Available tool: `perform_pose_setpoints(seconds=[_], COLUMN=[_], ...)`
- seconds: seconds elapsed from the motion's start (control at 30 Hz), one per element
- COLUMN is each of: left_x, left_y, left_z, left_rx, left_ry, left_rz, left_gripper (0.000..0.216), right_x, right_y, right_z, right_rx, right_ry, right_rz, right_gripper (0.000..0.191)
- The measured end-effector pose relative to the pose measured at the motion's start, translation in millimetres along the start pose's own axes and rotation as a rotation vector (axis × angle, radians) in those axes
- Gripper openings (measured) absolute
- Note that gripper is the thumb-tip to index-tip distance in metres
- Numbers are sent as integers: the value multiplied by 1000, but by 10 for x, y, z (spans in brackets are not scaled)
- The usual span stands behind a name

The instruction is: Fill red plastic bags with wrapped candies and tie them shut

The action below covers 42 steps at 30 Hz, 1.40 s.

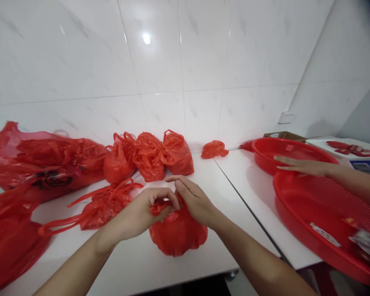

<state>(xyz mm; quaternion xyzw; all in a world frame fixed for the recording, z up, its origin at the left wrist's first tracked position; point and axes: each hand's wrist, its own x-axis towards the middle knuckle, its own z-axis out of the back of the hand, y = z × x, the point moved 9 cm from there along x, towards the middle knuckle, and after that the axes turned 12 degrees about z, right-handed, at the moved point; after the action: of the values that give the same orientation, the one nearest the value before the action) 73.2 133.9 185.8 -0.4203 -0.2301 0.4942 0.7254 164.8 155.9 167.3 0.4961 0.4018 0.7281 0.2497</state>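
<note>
A filled red plastic bag (178,234) rests on the white table near its front edge, its top gathered between my two hands. My left hand (150,209) is closed, fingers and thumb pinching the bunched plastic at the bag's neck. From the other side my right hand (192,201) curls round the same neck, its fingertips meeting those of the left. What the bag contains is hidden by the red plastic. Just left of my left hand lies a flat red bag (106,203) with its long handles stretched out on the table.
Several tied red bags (149,156) stand against the tiled wall, beside a large red bag (58,160) with black print. A crumpled red bag (214,149) lies farther right. Another person's hand (298,164) reaches over two red plastic baskets (291,216). A cardboard box (285,135) sits behind.
</note>
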Motion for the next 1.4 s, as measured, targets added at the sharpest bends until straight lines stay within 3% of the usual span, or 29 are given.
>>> perform_pose_setpoints(seconds=[0.13,0.2,0.3,0.4,0.5,0.6,0.73,0.9,1.03,1.17,1.4], left_x=[7,-44,-68,-81,-224,-467,-614,-305,115,346,508], left_y=[90,46,12,134,449,869,1191,1130,1296,1521,1865], left_z=[201,233,191,152,191,243,216,209,39,-32,-25], left_rx=[210,298,298,290,244,177,114,103,174,277,518], left_ry=[-395,-526,-501,-385,-326,-301,-293,-642,-787,-797,-574], left_rz=[-94,-188,-245,-156,-22,123,195,41,123,233,369], left_gripper=[25,26,26,24,18,18,15,29,34,35,21], right_x=[-29,-51,-65,-66,-133,-248,-320,-246,-143,-93,-29], right_y=[-195,-195,-198,-201,-285,-582,-953,-1157,-1383,-1587,-1891], right_z=[-125,-199,-190,0,211,508,682,499,93,-12,381], right_rx=[136,239,257,-22,-345,-573,-631,-632,-806,-839,-895], right_ry=[70,149,178,102,92,64,10,-306,-212,-112,-68], right_rz=[-41,-46,-63,-19,20,-68,-171,-216,-223,-212,-276], right_gripper=[31,28,27,32,29,28,30,31,29,26,22])
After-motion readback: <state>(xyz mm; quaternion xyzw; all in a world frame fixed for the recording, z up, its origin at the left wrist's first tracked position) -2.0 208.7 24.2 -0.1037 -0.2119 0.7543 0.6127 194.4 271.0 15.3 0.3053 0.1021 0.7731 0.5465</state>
